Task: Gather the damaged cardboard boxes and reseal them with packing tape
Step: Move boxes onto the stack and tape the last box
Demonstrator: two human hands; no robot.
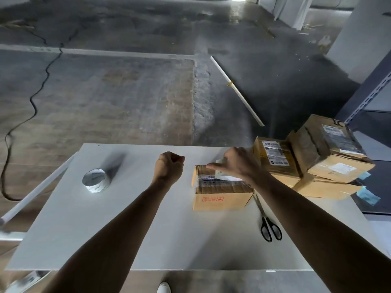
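Bare concrete floor [127, 92] stretches away beyond a white desk [127, 218], with a black cable [40, 85] snaking across it on the left and a pale strip [237, 89] lying on it at an angle farther right. Grey metal shelving [364, 96] stands at the right edge.

On the desk, a small cardboard box [220, 193] sits right of centre, its top flaps crossed by clear tape over a printed label and a red mark on its near side. The person's right hand [239, 163] rests over the far top edge of this box, thumb stretched out to the left along the flap and the other fingers curled down around a pale piece of paper or tape; what exactly it pinches I cannot tell. The left hand [169, 168] hovers above the bare desk just left of the box, its fingers closed into a loose fist and holding nothing that shows.

A roll of packing tape [95, 180] stands well to the left, apart from both hands. Black-handled scissors [267, 223] lie closed on the desk just right of the box, handles toward the person. At the far right corner, a stack of worn cardboard boxes [317, 157] with shipping labels is piled unevenly, the top one tilted.
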